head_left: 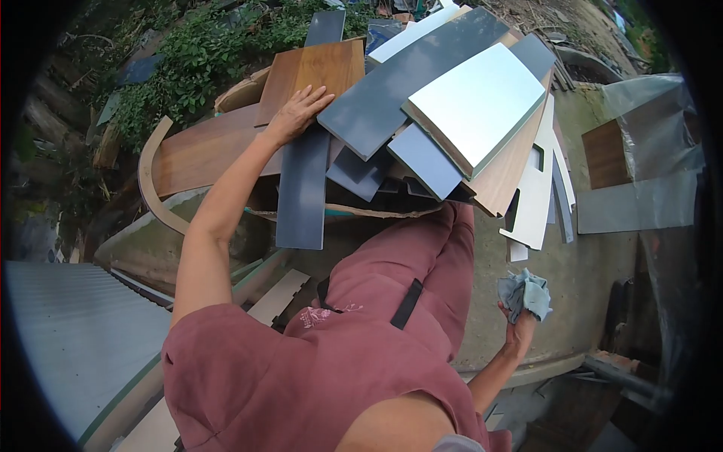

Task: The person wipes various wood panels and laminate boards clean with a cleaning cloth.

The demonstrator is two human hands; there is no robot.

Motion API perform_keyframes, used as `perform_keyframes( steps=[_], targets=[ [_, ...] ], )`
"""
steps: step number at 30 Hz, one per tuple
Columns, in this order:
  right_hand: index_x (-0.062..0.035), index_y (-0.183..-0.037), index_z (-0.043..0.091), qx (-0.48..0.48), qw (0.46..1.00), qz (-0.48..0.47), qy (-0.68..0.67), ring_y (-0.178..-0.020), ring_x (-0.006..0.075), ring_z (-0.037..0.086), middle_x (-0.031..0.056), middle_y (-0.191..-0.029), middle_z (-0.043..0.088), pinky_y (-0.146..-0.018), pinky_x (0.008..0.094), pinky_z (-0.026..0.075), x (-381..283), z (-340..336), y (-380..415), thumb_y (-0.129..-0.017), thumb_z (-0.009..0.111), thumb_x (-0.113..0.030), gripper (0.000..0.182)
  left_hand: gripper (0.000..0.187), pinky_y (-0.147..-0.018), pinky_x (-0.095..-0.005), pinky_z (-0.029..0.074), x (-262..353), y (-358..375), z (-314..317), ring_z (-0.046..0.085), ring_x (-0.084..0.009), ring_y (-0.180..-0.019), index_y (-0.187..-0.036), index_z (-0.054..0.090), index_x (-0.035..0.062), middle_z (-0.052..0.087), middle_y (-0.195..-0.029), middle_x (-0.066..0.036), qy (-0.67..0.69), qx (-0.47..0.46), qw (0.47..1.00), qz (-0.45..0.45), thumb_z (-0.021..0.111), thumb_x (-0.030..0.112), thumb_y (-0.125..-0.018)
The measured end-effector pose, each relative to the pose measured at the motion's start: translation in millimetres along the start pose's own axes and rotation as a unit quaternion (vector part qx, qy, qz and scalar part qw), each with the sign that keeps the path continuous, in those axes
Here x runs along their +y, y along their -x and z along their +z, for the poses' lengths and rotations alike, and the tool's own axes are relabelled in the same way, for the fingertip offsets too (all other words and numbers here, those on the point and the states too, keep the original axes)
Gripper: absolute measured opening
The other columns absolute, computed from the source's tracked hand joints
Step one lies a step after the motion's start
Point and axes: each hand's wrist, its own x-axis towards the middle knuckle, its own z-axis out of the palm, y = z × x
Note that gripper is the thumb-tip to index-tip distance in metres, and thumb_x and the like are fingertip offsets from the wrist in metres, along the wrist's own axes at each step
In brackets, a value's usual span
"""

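My left hand [295, 119] is stretched forward, fingers spread and flat on a brown wood-grain board [320, 68]. Beside it lies a long dark grey glossy panel [410, 83], and a dark strip [301, 200] sticks out toward me beneath my wrist. On top of the pile rests a white, light-reflecting board [478, 105]. Off to the right, clear of the pile, my right hand [518, 330] is closed around a crumpled pale blue-grey cloth [524, 294]. Part of that hand's fingers is hidden by the cloth.
Another wood-grain board [207, 151] and a curved strip [151, 177] extend left. White cut-out pieces [533, 188] hang off the pile's right side. Plastic sheeting [663, 135] covers panels at far right. Corrugated sheet [83, 324] lies lower left; green plants [199, 68] grow behind.
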Motion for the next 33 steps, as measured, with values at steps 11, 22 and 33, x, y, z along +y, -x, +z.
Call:
perform_keyframes(
  steps=[11, 22, 33],
  targets=[
    [-0.0014, -0.123, 0.04, -0.052, 0.989, 0.061, 0.12, -0.107, 0.0209, 0.044, 0.0099, -0.117, 0.046, -0.092, 0.0301, 0.034, 33.2, 21.2, -29.6, -0.089, 0.047, -0.031, 0.046, 0.051, -0.088, -0.0343, 0.042, 52.4, 57.2, -98.5, 0.053, -0.0284, -0.106, -0.122, 0.045, 0.0036, 0.055, -0.115, -0.015, 0.184, 0.171, 0.948, -0.194, 0.06, 0.029, -0.081],
    [-0.0063, -0.129, 0.032, -0.442, 0.861, 0.251, -0.021, -0.114, 0.0217, 0.043, 0.0087, -0.126, 0.041, -0.095, 0.0379, 0.037, 25.7, 234.1, 37.0, -0.083, 0.055, -0.042, 0.063, 0.033, -0.089, -0.0335, 0.042, 265.1, 127.9, -53.8, 0.049, -0.0276, -0.108, -0.112, 0.055, 0.0063, 0.05, -0.118, -0.012, 0.493, 0.127, 0.841, -0.183, 0.057, 0.009, -0.079],
    [-0.0022, -0.127, 0.037, -0.485, 0.86, 0.146, 0.06, -0.106, 0.0236, 0.051, 0.0161, -0.118, 0.049, -0.089, 0.0332, 0.041, 14.5, 223.4, 28.6, -0.087, 0.046, -0.044, 0.058, 0.027, -0.054, -0.0241, 0.035, 135.4, 140.4, -127.0, 0.038, -0.0063, -0.058, -0.08, 0.057, -0.0029, 0.049, -0.061, -0.001, 0.357, 0.402, 0.718, -0.442, 0.054, 0.023, -0.086]
  ],
)
